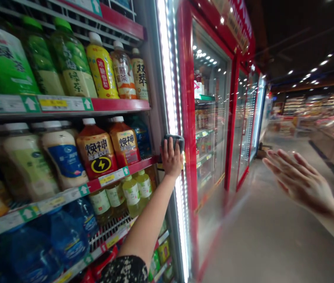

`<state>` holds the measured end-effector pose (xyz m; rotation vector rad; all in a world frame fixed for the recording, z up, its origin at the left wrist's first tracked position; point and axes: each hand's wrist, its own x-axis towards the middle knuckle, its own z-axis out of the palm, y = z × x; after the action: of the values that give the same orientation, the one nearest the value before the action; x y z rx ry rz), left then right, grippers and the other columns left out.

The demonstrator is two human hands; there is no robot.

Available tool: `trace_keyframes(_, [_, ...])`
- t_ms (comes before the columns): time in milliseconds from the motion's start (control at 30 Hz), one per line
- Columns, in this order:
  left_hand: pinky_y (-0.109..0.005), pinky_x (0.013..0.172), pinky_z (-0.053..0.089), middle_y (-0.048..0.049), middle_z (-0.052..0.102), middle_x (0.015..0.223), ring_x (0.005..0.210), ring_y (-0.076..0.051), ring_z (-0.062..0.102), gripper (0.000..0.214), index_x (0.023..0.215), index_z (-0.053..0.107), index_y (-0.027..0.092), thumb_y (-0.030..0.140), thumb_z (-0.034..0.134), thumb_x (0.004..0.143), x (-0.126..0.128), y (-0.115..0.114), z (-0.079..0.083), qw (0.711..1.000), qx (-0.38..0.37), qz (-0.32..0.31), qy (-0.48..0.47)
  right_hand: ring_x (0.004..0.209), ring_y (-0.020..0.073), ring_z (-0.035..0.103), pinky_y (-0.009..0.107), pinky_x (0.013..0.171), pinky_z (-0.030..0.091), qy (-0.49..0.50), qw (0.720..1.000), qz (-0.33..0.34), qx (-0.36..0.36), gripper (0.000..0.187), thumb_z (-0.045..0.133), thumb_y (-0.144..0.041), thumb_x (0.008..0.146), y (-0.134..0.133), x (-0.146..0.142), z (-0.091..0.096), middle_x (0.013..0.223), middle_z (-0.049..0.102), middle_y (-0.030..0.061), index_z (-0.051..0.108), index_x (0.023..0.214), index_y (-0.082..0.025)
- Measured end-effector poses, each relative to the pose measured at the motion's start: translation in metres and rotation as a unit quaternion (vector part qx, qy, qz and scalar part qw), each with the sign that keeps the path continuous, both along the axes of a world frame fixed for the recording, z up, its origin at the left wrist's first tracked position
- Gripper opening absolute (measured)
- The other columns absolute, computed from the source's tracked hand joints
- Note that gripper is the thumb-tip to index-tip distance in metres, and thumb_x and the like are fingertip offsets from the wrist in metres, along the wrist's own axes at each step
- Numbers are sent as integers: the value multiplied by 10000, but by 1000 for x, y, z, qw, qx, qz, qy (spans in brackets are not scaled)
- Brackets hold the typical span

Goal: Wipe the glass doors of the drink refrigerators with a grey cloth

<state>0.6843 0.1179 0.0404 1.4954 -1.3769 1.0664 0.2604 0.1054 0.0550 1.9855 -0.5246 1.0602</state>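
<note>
My left hand point(171, 157) is stretched out to the lit side frame point(169, 98) of an open drinks cooler and presses a dark grey cloth point(175, 140) against it, fingers closed over the cloth. My right hand point(298, 179) hangs in the air at the right, flat and open, fingers stretched out, holding nothing and touching nothing. Beside the cloth stand orange-brown bottles point(96, 151) on a red shelf point(119, 173).
The cooler shelves hold green tea bottles point(69, 59), yellow bottles point(102, 67), pale milk-tea bottles point(61, 153) and blue water jugs point(66, 236). Red-framed glass cooler doors point(210, 118) run along to the right. Grey shop floor point(258, 236) and distant aisles lie beyond.
</note>
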Motion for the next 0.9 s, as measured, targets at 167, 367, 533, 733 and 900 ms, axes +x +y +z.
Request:
trace_keyframes(167, [-590,1283,161,-124,320,1665,1581,-311,151,676,1578,368,220,216,586,939,-2,-1,-19,1000,0,-7,-6,1408,212,475,351,1263,291,-4,1000,-16,9,773,654,-136,934,3,0,-1,1523,520,61,305,1601,-312])
trace_keyframes(367, [-611,1247,267,-195,385,1620,1559,-353,210,724,1594,325,190,166,604,926,-8,27,-137,999,36,-2,1,1421,240,449,365,1269,292,19,999,-4,-42,725,675,-74,893,1,-2,-1,1564,456,77,438,1538,-303])
trace_keyframes(533, [-611,1232,289,-215,285,1661,1568,-336,178,792,1639,132,180,132,532,957,-30,28,-150,996,24,-81,6,1434,232,441,423,1262,311,-24,999,2,25,696,563,-165,978,9,3,-4,1557,486,40,302,1596,-353])
trace_keyframes(733, [-543,1263,277,-145,121,1720,1584,-317,131,717,1641,146,212,193,461,997,-55,-6,-74,988,-27,-150,32,1424,233,462,432,1260,320,-33,999,-5,35,742,587,-176,971,15,7,-5,1524,528,39,259,1606,-377])
trace_keyframes(900, [-542,1243,323,-141,144,1718,1574,-333,169,731,1639,155,219,187,478,984,-59,15,-125,986,-56,-148,43,1424,229,464,426,1265,316,-28,999,-12,32,784,608,-142,953,17,7,-5,1513,538,44,246,1610,-373])
